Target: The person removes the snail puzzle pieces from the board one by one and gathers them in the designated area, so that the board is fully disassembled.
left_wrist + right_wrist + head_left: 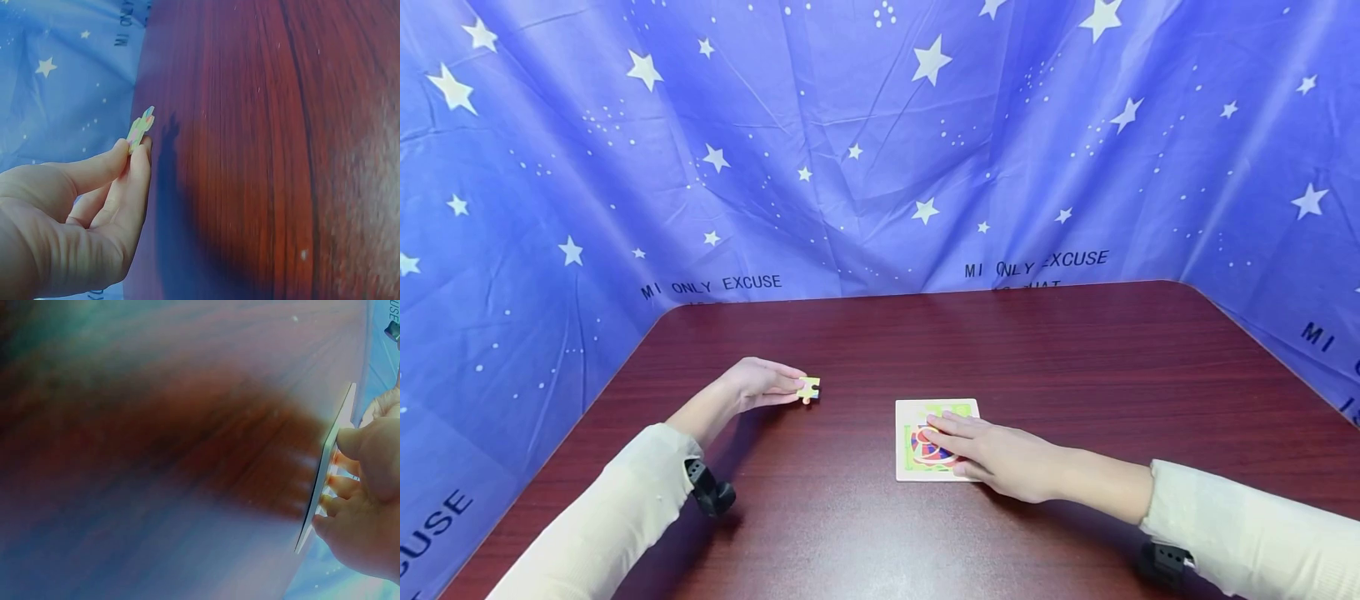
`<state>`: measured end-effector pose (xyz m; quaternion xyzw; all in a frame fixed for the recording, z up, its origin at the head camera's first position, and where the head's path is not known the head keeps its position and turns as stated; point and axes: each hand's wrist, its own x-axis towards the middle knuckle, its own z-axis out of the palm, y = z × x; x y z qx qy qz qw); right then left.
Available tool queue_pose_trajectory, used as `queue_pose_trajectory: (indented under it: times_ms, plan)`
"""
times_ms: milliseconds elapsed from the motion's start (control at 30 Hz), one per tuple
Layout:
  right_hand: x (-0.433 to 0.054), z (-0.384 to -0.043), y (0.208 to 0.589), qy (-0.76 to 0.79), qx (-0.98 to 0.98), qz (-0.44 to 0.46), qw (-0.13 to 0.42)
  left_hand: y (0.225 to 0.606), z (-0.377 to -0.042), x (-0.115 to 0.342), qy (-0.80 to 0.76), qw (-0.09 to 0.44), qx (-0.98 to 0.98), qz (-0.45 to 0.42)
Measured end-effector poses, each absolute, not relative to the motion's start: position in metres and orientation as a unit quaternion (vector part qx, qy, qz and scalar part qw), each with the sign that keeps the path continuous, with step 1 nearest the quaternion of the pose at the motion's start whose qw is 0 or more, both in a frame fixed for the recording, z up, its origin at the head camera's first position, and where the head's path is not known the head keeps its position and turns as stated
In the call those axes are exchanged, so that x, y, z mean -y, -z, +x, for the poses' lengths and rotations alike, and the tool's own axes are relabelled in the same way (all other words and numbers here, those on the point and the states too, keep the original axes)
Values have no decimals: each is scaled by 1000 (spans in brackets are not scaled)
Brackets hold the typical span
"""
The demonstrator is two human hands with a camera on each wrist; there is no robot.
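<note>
A small yellow jigsaw puzzle piece (808, 388) is pinched between the thumb and fingers of my left hand (767, 384), above the left part of the table. The left wrist view shows the puzzle piece (140, 130) nearly edge-on at the fingertips. My right hand (1011, 458) lies across a square puzzle board (900, 442) with a pale border, fingers extended over its colourful picture of red, blue and green. The hand covers the board's right side. In the right wrist view, the board (317, 487) appears edge-on with the fingers (342, 486) against it.
The dark red wooden table (1075, 358) stretches around both hands. A blue curtain (865, 183) with white stars hangs behind it and along both sides. Black wrist cameras hang below the left sleeve (625, 500) and the right sleeve (1240, 508).
</note>
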<state>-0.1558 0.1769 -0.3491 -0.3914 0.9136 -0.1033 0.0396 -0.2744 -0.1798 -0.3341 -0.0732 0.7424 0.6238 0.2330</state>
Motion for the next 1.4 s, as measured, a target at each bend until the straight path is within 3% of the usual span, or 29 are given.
queue_pose_trajectory:
  times_ms: [1133,1400]
  plan:
    - [-179,-156,352,114,-904,-412,21,339,-281,204,-627,228,-740,-84]
    - [-180,-157,353,116,-904,-411,18,338,-277,193,-583,161,-792,-88]
